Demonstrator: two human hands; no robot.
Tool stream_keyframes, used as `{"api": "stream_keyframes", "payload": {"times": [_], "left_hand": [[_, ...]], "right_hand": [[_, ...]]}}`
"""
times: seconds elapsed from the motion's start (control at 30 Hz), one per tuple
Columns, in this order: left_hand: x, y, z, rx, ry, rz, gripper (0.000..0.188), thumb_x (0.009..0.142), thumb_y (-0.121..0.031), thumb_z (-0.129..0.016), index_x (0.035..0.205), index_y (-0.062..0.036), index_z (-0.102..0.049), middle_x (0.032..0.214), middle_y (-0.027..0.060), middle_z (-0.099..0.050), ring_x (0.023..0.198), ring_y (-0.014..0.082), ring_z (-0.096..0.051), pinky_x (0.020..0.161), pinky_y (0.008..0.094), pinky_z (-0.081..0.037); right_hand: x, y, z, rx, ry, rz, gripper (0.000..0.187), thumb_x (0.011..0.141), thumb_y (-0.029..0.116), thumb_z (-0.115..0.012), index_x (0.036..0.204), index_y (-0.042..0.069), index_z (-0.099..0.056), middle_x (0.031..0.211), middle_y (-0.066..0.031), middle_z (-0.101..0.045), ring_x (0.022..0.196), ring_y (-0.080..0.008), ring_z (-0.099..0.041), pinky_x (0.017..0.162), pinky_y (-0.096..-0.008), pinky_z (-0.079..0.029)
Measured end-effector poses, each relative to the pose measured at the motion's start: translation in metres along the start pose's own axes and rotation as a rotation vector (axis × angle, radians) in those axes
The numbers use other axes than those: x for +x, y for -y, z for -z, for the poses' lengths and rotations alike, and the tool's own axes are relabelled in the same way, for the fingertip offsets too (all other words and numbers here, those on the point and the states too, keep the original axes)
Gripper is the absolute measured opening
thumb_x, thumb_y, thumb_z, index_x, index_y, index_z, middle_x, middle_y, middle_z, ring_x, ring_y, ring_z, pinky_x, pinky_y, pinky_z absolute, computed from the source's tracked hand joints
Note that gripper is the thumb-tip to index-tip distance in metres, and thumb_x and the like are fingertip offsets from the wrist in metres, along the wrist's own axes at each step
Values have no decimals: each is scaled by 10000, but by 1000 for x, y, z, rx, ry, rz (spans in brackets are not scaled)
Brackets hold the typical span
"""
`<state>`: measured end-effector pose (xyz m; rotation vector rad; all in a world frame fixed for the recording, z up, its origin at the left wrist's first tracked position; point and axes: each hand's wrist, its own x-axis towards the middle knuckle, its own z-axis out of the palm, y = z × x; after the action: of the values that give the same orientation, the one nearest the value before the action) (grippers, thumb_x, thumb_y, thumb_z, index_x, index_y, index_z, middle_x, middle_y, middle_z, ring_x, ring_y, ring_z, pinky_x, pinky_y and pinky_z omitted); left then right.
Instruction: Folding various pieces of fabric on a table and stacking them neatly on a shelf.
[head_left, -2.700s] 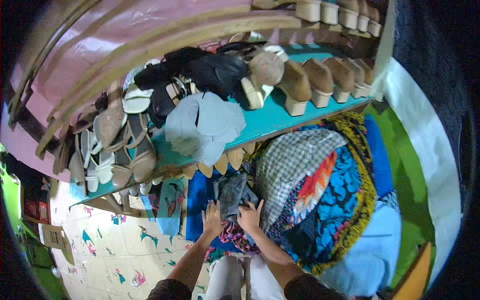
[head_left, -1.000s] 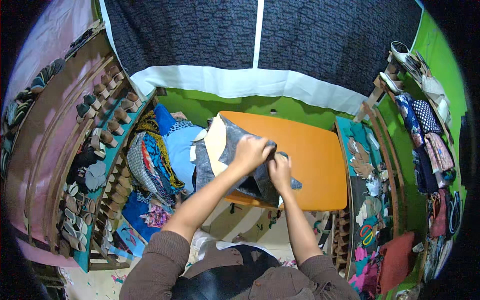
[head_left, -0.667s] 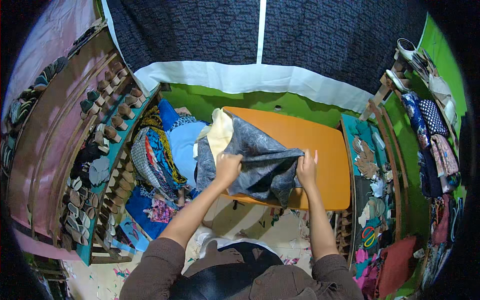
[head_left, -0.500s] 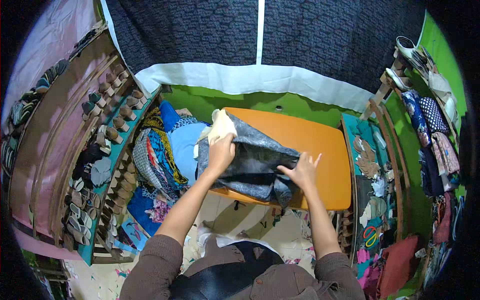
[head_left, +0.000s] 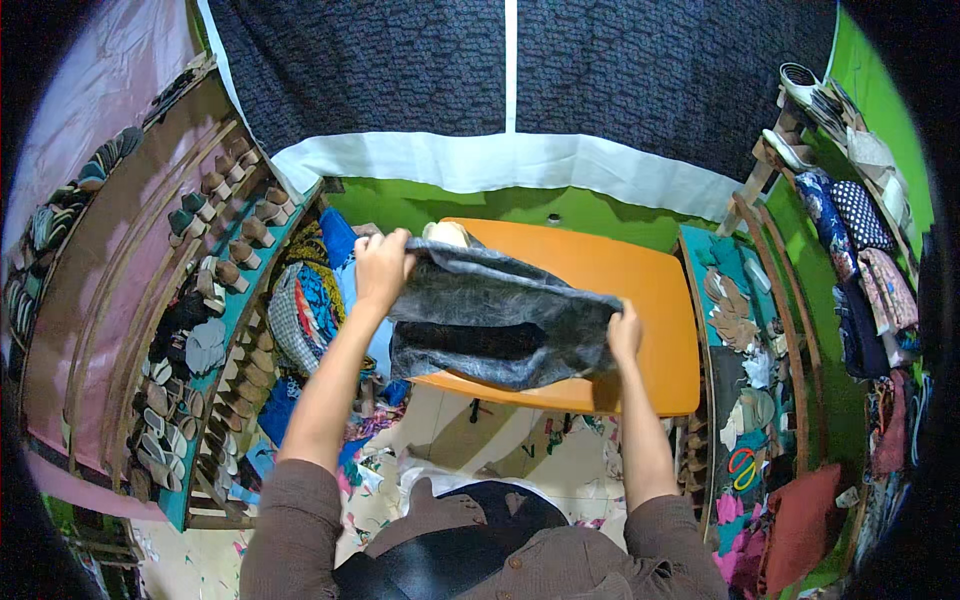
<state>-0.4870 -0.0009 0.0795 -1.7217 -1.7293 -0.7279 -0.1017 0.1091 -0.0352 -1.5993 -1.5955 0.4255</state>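
Stretched between my hands is a dark grey, mottled piece of fabric [head_left: 470, 291], slightly shiny, with a black patch along its lower part. My left hand [head_left: 383, 272] is closed round its upper left corner. The upper right corner is gripped in my right hand [head_left: 625, 333]. The fabric hangs in front of and over an orange table [head_left: 630, 270], covering much of its left half. A cream-coloured cloth [head_left: 447, 233] shows just behind the fabric's upper edge, beside my left hand; most of it is hidden.
Left of the table lies a heap of patterned cloths [head_left: 305, 300]. A teal-topped rack [head_left: 215, 345] with wooden shoe forms stands farther left. On the right, another rack [head_left: 725, 300] carries scraps and yellow-and-red-handled scissors [head_left: 742, 468]. Cloth scraps litter the tiled floor [head_left: 450, 430].
My left hand has moved left and up, from the cream cloth to the grey fabric's corner. My right hand has closed on the other corner. The fabric is now spread wider.
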Motion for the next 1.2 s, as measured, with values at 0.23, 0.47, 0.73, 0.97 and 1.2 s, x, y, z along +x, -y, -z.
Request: {"api": "stream_keyframes", "payload": {"times": [0.23, 0.47, 0.73, 0.97, 1.2], "left_hand": [[38, 23, 24, 316, 41, -406, 121, 741, -131, -511, 852, -121, -559, 719, 30, -551, 780, 210, -531, 814, 375, -376], [82, 6, 25, 133, -169, -180, 188, 665, -95, -605, 847, -137, -602, 805, 37, -613, 844, 215, -566, 834, 404, -358], [70, 7, 9, 76, 38, -158, 259, 617, -68, -629, 863, -132, -586, 805, 30, -588, 916, 215, -548, 853, 416, -351], [69, 9, -35, 87, 237, -264, 230, 603, -60, -637, 823, -126, -624, 847, 28, -609, 932, 216, -552, 878, 409, -351], [32, 19, -99, -297, 375, 276, 306, 654, -131, -614, 958, -119, -592, 795, 126, -624, 828, 312, -589, 797, 450, -387]], "right_hand": [[95, 45, 100, -447, -225, 294, 232, 806, 152, -481, 984, 87, -616, 873, -181, -629, 831, -347, -581, 972, -487, -290], [125, 38, 136, -386, -209, 240, 208, 844, 231, -491, 967, 137, -630, 915, -114, -648, 915, -319, -584, 987, -550, -241], [78, -19, 117, -163, 51, 343, 221, 822, 255, -564, 929, 71, -625, 808, -132, -655, 749, -288, -636, 669, -381, -484], [3, -39, 29, -357, 242, 50, 370, 748, 392, -633, 880, 47, -657, 805, -149, -653, 811, -296, -616, 816, -425, -406], [-55, -55, -10, -547, 237, -110, 506, 792, 498, -535, 815, 13, -678, 911, -169, -624, 946, -340, -530, 937, -577, -250]]}}
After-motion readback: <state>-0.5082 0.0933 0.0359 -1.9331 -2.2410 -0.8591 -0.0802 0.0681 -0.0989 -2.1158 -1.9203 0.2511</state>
